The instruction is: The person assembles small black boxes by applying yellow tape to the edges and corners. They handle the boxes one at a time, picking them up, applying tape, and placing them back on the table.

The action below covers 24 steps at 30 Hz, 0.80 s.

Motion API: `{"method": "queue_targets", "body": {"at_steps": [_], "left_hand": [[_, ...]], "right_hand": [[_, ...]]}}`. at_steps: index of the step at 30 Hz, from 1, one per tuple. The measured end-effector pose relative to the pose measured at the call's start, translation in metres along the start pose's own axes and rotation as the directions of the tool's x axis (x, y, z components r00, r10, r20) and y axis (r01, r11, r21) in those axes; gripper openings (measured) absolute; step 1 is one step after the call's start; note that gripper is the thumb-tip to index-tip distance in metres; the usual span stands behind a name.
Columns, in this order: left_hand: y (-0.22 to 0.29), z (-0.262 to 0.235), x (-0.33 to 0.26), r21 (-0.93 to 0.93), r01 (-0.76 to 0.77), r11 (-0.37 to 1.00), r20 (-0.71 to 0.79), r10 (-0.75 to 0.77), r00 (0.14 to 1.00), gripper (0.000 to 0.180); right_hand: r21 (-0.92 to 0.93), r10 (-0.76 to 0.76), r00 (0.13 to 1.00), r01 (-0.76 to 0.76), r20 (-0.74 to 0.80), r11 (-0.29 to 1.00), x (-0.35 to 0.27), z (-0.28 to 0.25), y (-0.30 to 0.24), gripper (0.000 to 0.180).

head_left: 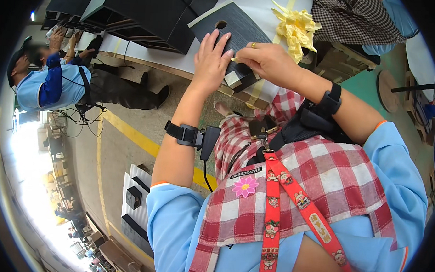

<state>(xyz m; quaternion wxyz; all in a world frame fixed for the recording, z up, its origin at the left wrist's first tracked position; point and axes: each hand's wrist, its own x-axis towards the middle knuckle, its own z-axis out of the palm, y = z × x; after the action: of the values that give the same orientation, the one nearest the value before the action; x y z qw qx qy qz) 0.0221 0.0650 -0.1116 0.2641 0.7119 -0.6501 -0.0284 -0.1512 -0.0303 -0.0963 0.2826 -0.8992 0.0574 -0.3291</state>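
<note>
A dark, wood-grained box (240, 29) with a round hole near its far left end lies on the white-topped table. My left hand (211, 61) rests flat on its upper face, fingers stretched out just below the hole. Close to those fingertips, my right hand (265, 62) pinches a small pale-yellow strip (234, 59) at the surface; it looks like masking tape. Its far end is hidden by the fingers. To the right of the box sits a crumpled heap of yellow tape (298, 32).
Large black cabinets (140, 16) stand on the table at the upper left. Another person (61, 82) works beyond them at the left. A checkered cloth (360, 21) is at the upper right. Black parts lie on a white sheet (134, 181) on the floor.
</note>
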Motion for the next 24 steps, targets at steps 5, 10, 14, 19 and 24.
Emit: {"method": "queue_targets", "body": {"at_steps": [5,10,14,19,24], "left_hand": [[0.0,0.0,-0.002,0.022,0.011,1.0,0.001,-0.011,1.0,0.043],[0.002,0.0,-0.001,0.027,0.038,0.999,0.013,-0.039,0.999,0.043],[0.001,0.0,-0.001,0.01,0.054,0.999,0.008,-0.054,0.999,0.043],[0.002,0.003,-0.002,0.007,0.065,0.998,-0.01,-0.065,0.998,0.043],[0.014,0.0,-0.007,0.207,0.012,0.978,-0.189,0.028,0.982,0.033]], "right_hand": [[0.098,0.15,0.985,-0.158,0.086,0.983,0.003,-0.009,-0.003,0.009],[-0.268,-0.09,0.995,0.097,0.037,0.959,-0.004,-0.013,0.002,0.01],[-0.199,-0.157,0.966,0.198,0.203,0.96,-0.017,-0.031,-0.008,0.008],[0.373,0.082,0.772,-0.393,0.63,0.841,-0.046,-0.066,-0.032,0.01],[0.668,0.499,0.748,-0.641,0.437,0.376,-0.036,-0.071,-0.012,0.023]]}}
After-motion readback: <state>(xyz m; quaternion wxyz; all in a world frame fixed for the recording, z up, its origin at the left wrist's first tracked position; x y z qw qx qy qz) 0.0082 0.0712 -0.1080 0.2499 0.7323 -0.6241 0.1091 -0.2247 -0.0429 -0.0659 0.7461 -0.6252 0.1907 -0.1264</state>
